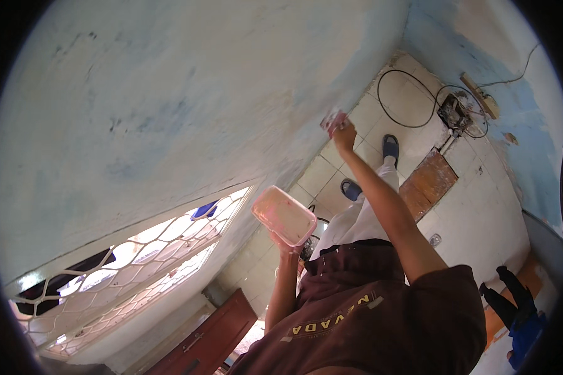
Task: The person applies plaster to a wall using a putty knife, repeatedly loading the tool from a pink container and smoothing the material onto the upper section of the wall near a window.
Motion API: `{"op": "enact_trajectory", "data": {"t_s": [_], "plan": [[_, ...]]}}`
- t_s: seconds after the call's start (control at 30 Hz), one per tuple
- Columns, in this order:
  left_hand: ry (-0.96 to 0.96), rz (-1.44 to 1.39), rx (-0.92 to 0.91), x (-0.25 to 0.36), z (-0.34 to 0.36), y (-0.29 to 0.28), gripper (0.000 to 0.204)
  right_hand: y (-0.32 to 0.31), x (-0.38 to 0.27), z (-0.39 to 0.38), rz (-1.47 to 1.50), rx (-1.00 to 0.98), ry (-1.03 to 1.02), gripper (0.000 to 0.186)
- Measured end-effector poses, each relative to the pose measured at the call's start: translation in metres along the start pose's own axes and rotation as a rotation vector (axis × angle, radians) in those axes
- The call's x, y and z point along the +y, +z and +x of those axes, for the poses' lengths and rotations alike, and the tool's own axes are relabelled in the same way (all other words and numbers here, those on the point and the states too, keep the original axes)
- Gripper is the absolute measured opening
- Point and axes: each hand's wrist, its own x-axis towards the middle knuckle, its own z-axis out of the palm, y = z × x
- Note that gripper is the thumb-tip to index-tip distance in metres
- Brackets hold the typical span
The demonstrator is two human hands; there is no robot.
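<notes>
My left hand (286, 242) holds a shallow pinkish plastic tub (284, 215) from below, its open top facing me. Pale residue coats the inside of the tub. Stretched out ahead, my right hand (344, 136) is closed around a flat reddish scraper (334, 122) with whitish smears. The scraper is close to the lower part of the patchy blue and white wall (187, 112). Motion blurs its edge, so I cannot tell whether it touches the wall.
A white metal grille (137, 281) covers the window at left. Black cable (381, 94) loops over the tiled floor beside a dirty dark box (455, 112). A brown board (428, 181) lies by my feet. At lower right is a blue and black clothed shape (524, 334).
</notes>
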Motion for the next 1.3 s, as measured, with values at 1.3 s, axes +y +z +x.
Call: {"op": "enact_trajectory", "data": {"t_s": [1.3], "plan": [[0.266,0.168,-0.575,0.031,0.039,0.178,0.076,-0.224,-0.331,-0.091,-0.066,-0.579,-0.658,0.020]]}}
